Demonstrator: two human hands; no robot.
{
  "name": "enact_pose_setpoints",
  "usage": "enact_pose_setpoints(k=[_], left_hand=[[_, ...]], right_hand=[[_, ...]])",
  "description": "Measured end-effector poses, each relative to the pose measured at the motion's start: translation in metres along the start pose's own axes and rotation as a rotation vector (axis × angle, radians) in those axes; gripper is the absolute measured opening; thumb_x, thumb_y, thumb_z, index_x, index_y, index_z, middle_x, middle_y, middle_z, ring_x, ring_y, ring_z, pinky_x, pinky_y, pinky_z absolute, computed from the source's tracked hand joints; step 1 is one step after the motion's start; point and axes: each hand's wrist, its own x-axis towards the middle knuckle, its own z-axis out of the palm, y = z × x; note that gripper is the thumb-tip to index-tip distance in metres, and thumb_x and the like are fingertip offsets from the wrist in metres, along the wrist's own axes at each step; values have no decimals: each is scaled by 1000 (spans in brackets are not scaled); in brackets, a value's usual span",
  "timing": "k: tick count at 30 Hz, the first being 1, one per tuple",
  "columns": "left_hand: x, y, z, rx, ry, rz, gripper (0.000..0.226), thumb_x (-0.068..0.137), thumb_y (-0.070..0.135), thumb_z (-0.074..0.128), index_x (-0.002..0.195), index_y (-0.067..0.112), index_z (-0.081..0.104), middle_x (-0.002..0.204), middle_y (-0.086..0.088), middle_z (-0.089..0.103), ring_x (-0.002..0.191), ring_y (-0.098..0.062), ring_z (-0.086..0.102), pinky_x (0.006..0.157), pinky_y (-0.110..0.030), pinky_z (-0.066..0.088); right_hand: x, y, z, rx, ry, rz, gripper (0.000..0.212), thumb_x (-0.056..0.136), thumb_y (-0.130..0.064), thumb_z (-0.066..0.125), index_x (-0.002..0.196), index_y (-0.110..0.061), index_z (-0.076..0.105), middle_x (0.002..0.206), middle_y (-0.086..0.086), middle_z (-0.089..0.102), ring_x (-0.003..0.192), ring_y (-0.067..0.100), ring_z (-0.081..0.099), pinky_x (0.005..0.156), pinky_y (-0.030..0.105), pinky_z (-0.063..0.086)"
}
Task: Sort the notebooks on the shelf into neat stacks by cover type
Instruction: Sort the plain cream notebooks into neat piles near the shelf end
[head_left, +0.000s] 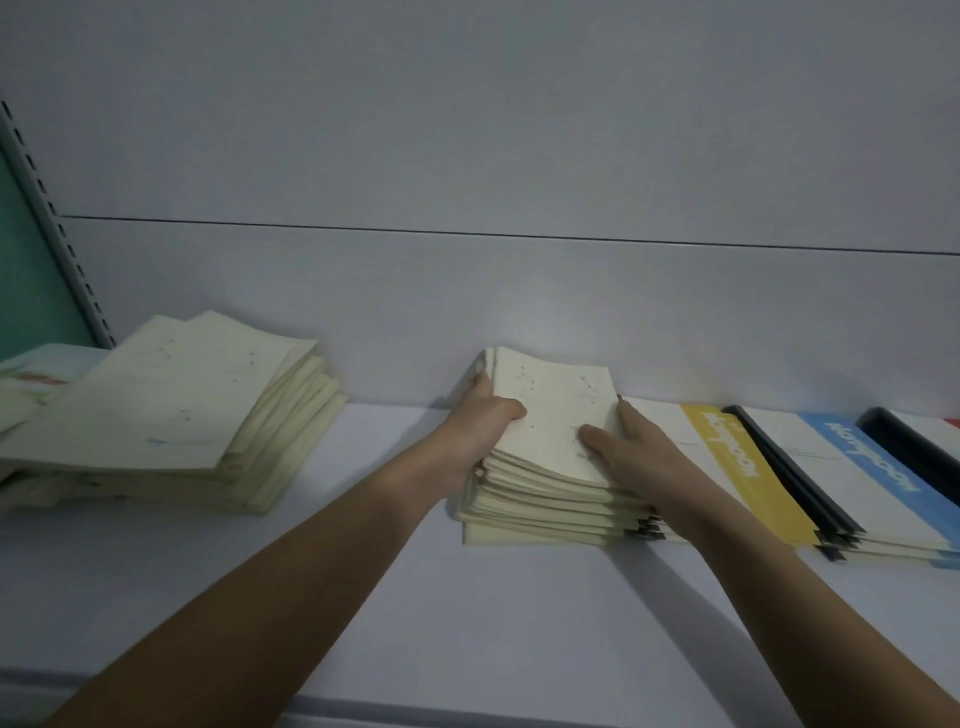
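— Fingers (597, 434) of right hand (639, 452): laid on top cover of middle stack (550, 483), thumb side against its right edge, gripping the upper notebooks

— And left hand (480, 431)?

— Clamped on the stack's left edge, thumb (511, 408) curled over the top cover, other fingers hidden behind the far left corner. Holding the same upper notebooks

— Stack lifted or resting?

— Upper part bowed and raised a little between both hands; lower notebooks fanned out unevenly, lying on shelf (363, 597). Cannot tell exactly where held part ends

— Cover type?

— Cream, faint small marks, too blurred to read

— Where on the shelf?

— Middle, far end close to back panel (467, 156)

— Other notebooks?

— Left stack (171, 410): same cream covers, taller, slumped and skewed, well apart from the middle one. Beside it at the left frame edge, more notebooks (31, 384) with a coloured print, mostly cut off

— Right side?

— Yellow-band notebook (737, 462) just beside the middle stack, partly under right wrist. Next, blue-band notebook (878, 473) with a black spine, lying on others. Further right a dark spine (909, 441) at the frame edge

— Anything else?

— Slotted upright (57, 228) at far left, green wall (26, 270) behind it
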Motion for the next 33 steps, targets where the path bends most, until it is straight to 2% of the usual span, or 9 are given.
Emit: enact_pose_setpoints(k=[3, 6, 9, 14, 18, 24, 27, 30, 33], left_hand=[[-8, 6, -10, -13, -28, 12, 54, 100, 23, 45, 151, 17, 26, 150, -2, 40, 130, -19, 47, 99, -27, 41], [-20, 18, -46, 133, 56, 117, 67, 100, 38, 44, 155, 19, 12, 161, 3, 15, 147, -16, 19, 114, -30, 18], [-31, 33, -106, 267, 187, 283, 58, 100, 36, 46, 152, 19, 29, 158, 4, 27, 144, -10, 26, 115, -25, 18], [-53, 26, -219, 541, 376, 290, 52, 100, 35, 45, 148, 17, 38, 155, 1, 34, 143, -15, 30, 113, -26, 21], [-79, -1, -294, 615, 461, 137, 53, 100, 40, 42, 148, 18, 38, 154, -4, 36, 139, -25, 35, 110, -35, 28], [-106, -29, -338, 499, 327, 61, 40, 99, 32, 47, 135, 15, 48, 130, -3, 56, 107, -19, 55, 92, -35, 45], [-111, -35, -348, 470, 252, 74, 20, 98, 30, 48, 114, 20, 54, 117, 2, 62, 104, -17, 59, 96, -38, 47], [-116, -42, -355, 433, 182, 93, 28, 98, 28, 46, 117, 12, 61, 113, -3, 65, 95, -14, 59, 76, -28, 47], [-118, -43, -357, 426, 286, 169, 34, 97, 28, 47, 106, 2, 67, 105, -13, 68, 84, -17, 61, 64, -26, 45]], right_hand=[[-4, -12, -1, -45, 33, -7, 35, 96, -26, 54, 127, -12, 47, 116, 1, 51, 101, 18, 54, 76, 28, 38], [-5, -31, 1, -164, 335, -204, 49, 98, -24, 50, 143, -8, 37, 143, 9, 43, 133, 25, 39, 101, 30, 31], [-16, -73, 23, -190, 521, -491, 38, 97, -19, 49, 135, -15, 49, 138, 3, 49, 128, 21, 42, 97, 19, 26], [-44, -146, 114, -235, 238, -760, 32, 94, -29, 57, 124, -17, 58, 127, 1, 57, 119, 19, 49, 98, 25, 33], [-62, -184, 195, -440, -43, -791, 66, 89, -58, 52, 143, -21, 40, 147, -3, 39, 134, 16, 33, 109, 35, 32], [-58, -220, 279, -738, -257, -694, 107, 74, -81, 47, 153, -26, 3, 162, 1, 2, 148, 24, 2, 117, 52, 11], [-58, -216, 296, -802, -204, -683, 97, 82, -77, 40, 153, -24, 1, 162, 3, 5, 148, 28, 6, 116, 53, 11], [-71, -204, 297, -850, -115, -713, 79, 92, -64, 36, 154, -27, 2, 162, 1, 8, 147, 27, 8, 116, 51, 12], [-83, -202, 287, -865, -135, -681, 69, 97, -55, 35, 154, -30, 3, 162, -2, 8, 148, 24, 9, 117, 47, 13]])
